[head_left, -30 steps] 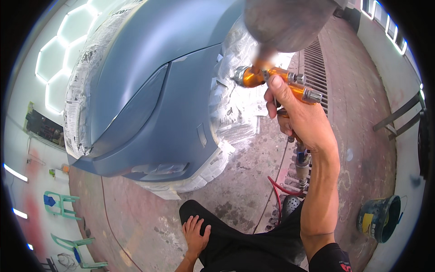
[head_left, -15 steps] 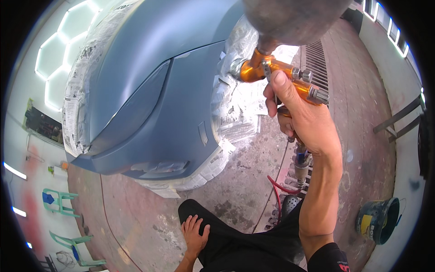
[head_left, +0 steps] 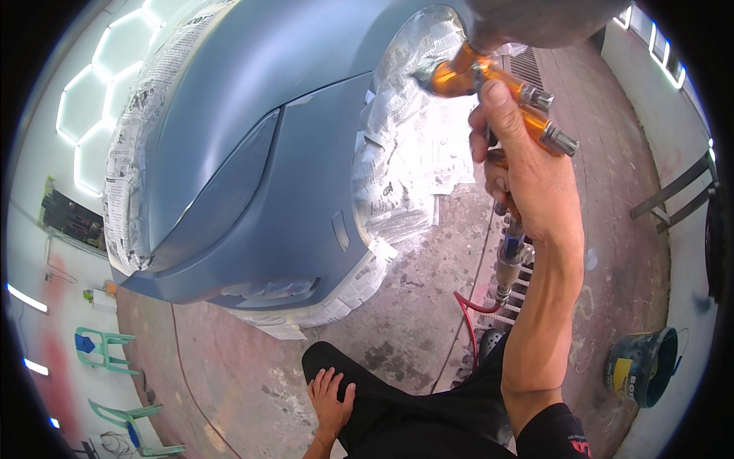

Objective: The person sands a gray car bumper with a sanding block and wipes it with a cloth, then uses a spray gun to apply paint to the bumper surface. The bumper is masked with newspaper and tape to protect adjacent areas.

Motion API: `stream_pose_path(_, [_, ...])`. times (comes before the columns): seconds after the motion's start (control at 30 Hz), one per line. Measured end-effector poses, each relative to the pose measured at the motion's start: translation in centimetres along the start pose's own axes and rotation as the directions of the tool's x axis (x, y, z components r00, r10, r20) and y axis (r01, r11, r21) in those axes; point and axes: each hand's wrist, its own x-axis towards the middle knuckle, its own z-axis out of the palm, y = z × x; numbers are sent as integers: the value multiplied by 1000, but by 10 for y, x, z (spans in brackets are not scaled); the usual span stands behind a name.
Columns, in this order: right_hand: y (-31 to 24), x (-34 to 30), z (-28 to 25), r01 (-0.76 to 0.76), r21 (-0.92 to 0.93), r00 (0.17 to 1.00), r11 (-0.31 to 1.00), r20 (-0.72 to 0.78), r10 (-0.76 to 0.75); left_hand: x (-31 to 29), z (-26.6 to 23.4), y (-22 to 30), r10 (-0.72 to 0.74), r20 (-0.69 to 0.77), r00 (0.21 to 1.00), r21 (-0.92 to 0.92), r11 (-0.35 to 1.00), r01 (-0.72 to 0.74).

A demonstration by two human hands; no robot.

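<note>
My right hand [head_left: 527, 168] is wrapped round the grip of an orange spray gun [head_left: 459, 76], its nozzle toward the car. A grey cup [head_left: 543, 19] sits on top of the gun, partly cut off by the upper edge. Below the grip hangs a fitting with a red air hose [head_left: 468, 310]. Left of the gun stands a blue-grey car front [head_left: 306, 183], with fender, headlight area and bumper all in one matte colour. Newspaper masking [head_left: 397, 168] covers the wheel area beside it. My left hand [head_left: 330, 398] rests on my left thigh, fingers spread and nothing in them.
A metal floor grate [head_left: 527, 69] runs under my right arm. At the right are a dark bucket [head_left: 642, 367] and a dark stand [head_left: 673, 195] by the wall. Green plastic chairs [head_left: 107, 352] stand at the left. A thin dark line [head_left: 187, 375] crosses the floor.
My right hand and the spray gun have moved right and slightly up, away from the car front. The left hand stays on the thigh.
</note>
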Motion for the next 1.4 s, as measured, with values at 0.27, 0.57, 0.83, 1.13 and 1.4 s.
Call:
stream_pose_path(0.27, [3,2,6,8,109,996,994,-91,1,2,-1,1,8,-6,1000,1,1000,-8])
stream_pose_path(0.57, [-6,-16,20,54,89,955,995,285,-77,7,4,-3,26,-15,1000,-20,999,-26])
stream_pose_path(0.83, [-6,-19,4,-136,85,833,987,549,67,7,5,-4,32,-25,999,-40,999,-33])
stream_pose_path(1.13, [5,-20,14,-110,52,988,993,111,104,5,2,-4,39,-33,999,-49,998,-41])
stream_pose_path(1.4, [-2,-29,13,-152,121,972,981,201,126,3,-1,-1,34,-26,999,-53,998,-36])
